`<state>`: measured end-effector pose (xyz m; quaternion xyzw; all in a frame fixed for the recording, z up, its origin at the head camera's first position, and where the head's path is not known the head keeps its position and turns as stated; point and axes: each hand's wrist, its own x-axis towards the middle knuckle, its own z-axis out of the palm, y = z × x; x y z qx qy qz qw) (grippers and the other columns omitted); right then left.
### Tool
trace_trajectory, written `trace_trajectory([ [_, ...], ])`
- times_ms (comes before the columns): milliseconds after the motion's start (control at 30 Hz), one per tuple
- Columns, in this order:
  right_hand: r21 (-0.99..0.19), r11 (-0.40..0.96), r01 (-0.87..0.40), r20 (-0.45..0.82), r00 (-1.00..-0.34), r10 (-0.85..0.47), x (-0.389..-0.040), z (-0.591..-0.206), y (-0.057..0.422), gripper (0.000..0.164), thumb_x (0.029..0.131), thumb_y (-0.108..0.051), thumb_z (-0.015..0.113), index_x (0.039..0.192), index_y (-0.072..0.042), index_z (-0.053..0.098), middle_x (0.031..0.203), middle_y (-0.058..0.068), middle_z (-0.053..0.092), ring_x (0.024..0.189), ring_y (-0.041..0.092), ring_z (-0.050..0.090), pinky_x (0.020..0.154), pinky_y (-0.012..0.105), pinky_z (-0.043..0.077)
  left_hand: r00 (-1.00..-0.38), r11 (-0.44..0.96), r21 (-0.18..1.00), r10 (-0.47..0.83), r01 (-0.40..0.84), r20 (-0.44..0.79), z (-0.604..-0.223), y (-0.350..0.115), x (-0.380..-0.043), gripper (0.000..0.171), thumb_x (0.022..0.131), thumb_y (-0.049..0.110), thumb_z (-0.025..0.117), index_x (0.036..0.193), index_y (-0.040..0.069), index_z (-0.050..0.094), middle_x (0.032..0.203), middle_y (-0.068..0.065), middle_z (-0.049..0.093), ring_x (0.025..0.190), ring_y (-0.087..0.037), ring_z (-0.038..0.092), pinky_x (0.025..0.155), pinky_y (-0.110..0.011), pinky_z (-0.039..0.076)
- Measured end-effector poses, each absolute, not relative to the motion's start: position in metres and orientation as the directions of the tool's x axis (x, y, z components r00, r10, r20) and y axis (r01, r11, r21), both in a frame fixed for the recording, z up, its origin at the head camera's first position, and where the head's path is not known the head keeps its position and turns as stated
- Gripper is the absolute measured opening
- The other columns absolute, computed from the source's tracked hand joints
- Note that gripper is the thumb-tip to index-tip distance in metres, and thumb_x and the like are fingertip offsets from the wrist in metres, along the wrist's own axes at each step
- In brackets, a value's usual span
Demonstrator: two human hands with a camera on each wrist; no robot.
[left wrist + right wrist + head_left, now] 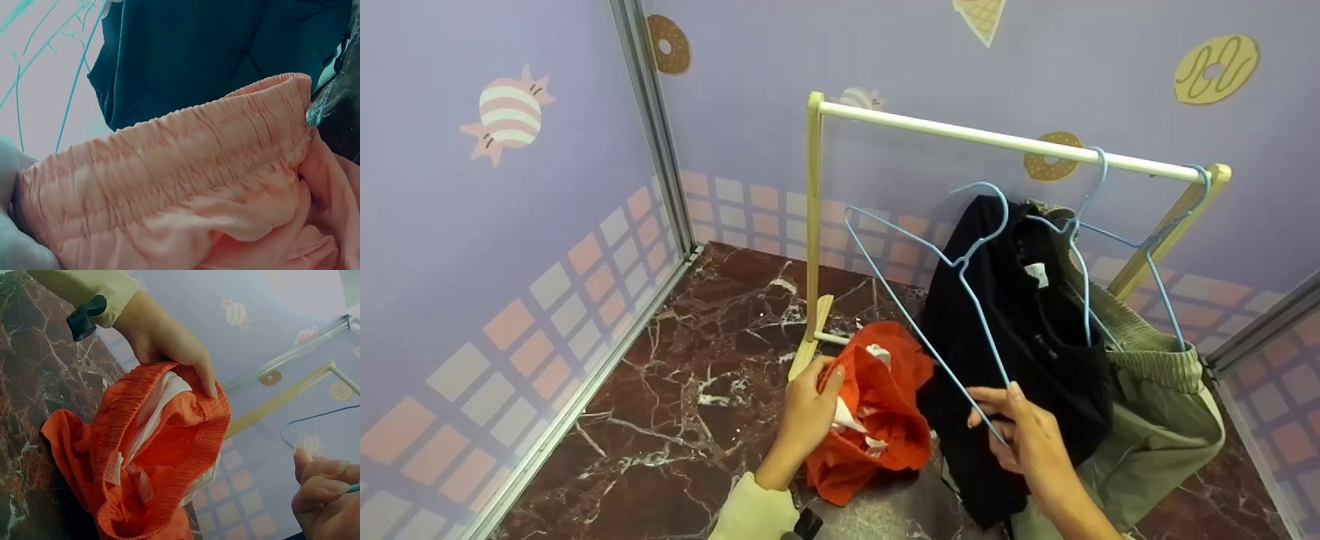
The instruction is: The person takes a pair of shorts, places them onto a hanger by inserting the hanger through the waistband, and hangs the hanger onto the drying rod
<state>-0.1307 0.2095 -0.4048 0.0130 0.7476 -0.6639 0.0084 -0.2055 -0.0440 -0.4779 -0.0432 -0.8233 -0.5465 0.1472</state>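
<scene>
My left hand (808, 409) grips the elastic waistband of a pair of orange shorts (840, 472), thumb over the edge. In the right wrist view the waist of the shorts (211, 422) gapes, showing white lining and a label inside. Seen from the left wrist, the gathered waistband (169, 152) looks pinkish. My right hand (1031, 431) holds a light blue wire hanger (960, 262) near one lower corner, its hook pointing up. This hanger is off the rail and bare, to the right of and above the shorts.
A wooden rack with a white rail (930, 129) stands by the wall. Toward its right end, blue hangers carry a black garment (982, 300) and khaki elastic-waist bottoms (1155, 420). Patterned walls meet at a metal corner post (656, 112); the floor (660, 420) is dark red marble.
</scene>
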Motion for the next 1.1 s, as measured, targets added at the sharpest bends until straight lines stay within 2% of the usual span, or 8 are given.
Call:
trace_trajectory([
  [367, -0.992, 0.124, 0.029, -0.034, -0.999, -0.036, -0.120, -0.411, 0.221, 0.053, 0.101, -0.033, 0.021, 0.116, 0.003, 0.057, 0.082, 0.012, 0.060, 0.041, 0.009, 0.029, 0.032, 0.026, 0.017, -0.956, 0.327, 0.920, -0.123, 0.215, 0.267, -0.480, -0.047, -0.210, 0.016, 0.089, 0.024, 0.055, 0.097, 0.015, 0.066, 0.085, -0.002, 0.066, 0.076, -0.014, 0.057, 0.071, -0.027, 0.044],
  [500, -0.992, 0.128, -0.002, -0.011, -0.995, -0.101, -0.116, -0.414, 0.228, 0.054, 0.102, -0.030, 0.018, 0.118, 0.007, 0.054, 0.081, 0.009, 0.060, 0.042, 0.012, 0.027, 0.033, 0.030, 0.016, -0.960, 0.278, 0.937, -0.119, 0.212, 0.252, -0.480, -0.049, -0.212, 0.018, 0.090, 0.024, 0.055, 0.099, 0.014, 0.066, 0.087, -0.003, 0.066, 0.079, -0.014, 0.057, 0.073, -0.027, 0.044],
  [733, -0.992, 0.121, -0.039, 0.016, -0.983, -0.184, -0.108, -0.418, 0.240, 0.053, 0.102, -0.026, 0.017, 0.119, 0.011, 0.051, 0.084, 0.010, 0.061, 0.045, 0.028, 0.021, 0.034, 0.037, 0.017, -0.958, 0.287, 0.936, -0.135, 0.205, 0.251, -0.480, -0.051, -0.214, 0.021, 0.090, 0.024, 0.054, 0.102, 0.012, 0.067, 0.099, -0.004, 0.068, 0.092, -0.018, 0.062, 0.084, -0.033, 0.045],
  [1100, -0.995, 0.036, -0.092, 0.075, -0.940, -0.333, -0.100, -0.422, 0.260, 0.052, 0.102, -0.015, 0.010, 0.120, 0.018, 0.046, 0.087, 0.007, 0.063, 0.044, 0.028, 0.021, 0.034, 0.038, 0.019, -0.956, 0.274, 0.941, -0.157, 0.198, 0.247, -0.485, -0.055, -0.220, 0.024, 0.091, 0.022, 0.053, 0.104, 0.008, 0.068, 0.100, -0.008, 0.069, 0.094, -0.020, 0.062, 0.086, -0.035, 0.045],
])
